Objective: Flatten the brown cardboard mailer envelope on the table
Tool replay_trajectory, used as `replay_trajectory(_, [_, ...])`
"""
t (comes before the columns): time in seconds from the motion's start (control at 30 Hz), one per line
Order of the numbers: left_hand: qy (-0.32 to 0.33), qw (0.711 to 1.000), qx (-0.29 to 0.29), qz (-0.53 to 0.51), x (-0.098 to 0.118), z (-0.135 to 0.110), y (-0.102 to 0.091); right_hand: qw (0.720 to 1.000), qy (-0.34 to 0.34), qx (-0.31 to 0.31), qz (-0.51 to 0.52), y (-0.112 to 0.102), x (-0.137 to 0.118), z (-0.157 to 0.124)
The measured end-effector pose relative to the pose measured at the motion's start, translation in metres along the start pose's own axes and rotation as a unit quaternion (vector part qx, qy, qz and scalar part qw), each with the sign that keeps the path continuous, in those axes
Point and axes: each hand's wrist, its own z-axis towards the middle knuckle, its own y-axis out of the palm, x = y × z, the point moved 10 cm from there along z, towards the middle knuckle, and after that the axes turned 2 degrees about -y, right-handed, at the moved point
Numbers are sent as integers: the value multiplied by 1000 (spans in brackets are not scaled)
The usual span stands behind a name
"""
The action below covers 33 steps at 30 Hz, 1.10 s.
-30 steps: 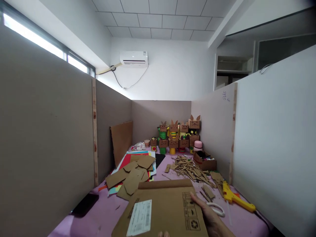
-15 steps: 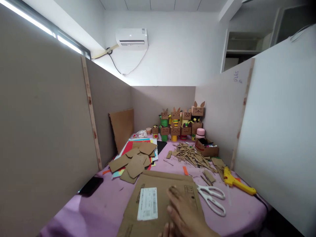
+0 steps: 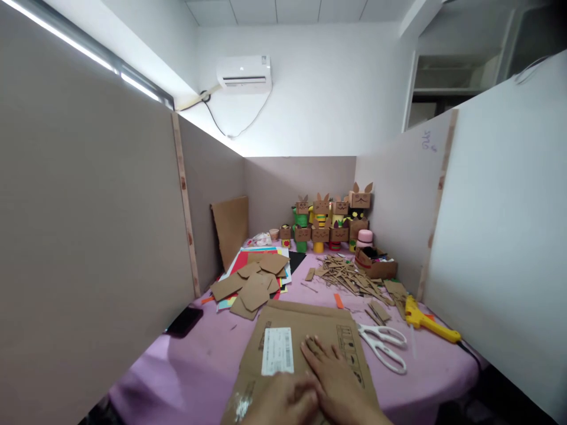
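**Two hands pin cardboard at a crowded craft table**

On the purple table [image 3: 186, 378], a cardboard sheet [image 3: 310, 321] lies flat at the near edge, right in front of the person. The right hand [image 3: 339, 378] presses on it, fingers spread and gripping nothing. The left hand [image 3: 283, 401] rests beside it, its fingers too blurred to tell. Scissors [image 3: 383, 347] lie just right of the sheet. If the sheet slid on the cloth, it could knock them or slip off the edge.

The pink table [image 3: 199, 363] bears a cardboard sheet [image 3: 305, 321], scissors [image 3: 381, 343], glue gun [image 3: 426, 321].
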Motion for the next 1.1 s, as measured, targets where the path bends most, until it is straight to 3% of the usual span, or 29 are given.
replay_trajectory(0.1, [-94, 995, 18, 33, -46, 17, -25, 1000, -4, 8, -11, -3, -4, 0])
replay_trajectory(0.23, [-161, 985, -2, 65, -88, 32, -11, 1000, -5, -15, -24, -3, -6, 2])
replay_trajectory(0.43, [-179, 980, -25, 81, -96, 33, 5, 1000, -8, 7, 3, -4, -4, 1])
replay_trajectory(0.6, [-189, 977, -35, 90, -102, 37, 8, 991, -16, 123, 57, -27, 0, -5])
replay_trajectory(0.67, [-198, 975, -40, 92, -106, 38, 10, 982, 25, 177, 56, -45, 22, -10])
replay_trajectory(0.8, [-228, 968, -31, 99, -115, 37, 9, 952, 138, 274, 14, -85, 98, -34])
replay_trajectory(0.93, [-273, 955, -3, 117, -132, 34, 8, 948, 199, 248, -33, -93, 157, -52])
replay_trajectory(1.03, [-318, 941, 16, 118, -154, 31, 13, 947, 212, 231, -63, -93, 172, -58])
replay_trajectory(1.1, [-300, 947, 63, 94, -161, 35, 11, 939, 233, 238, -83, -99, 179, -60])
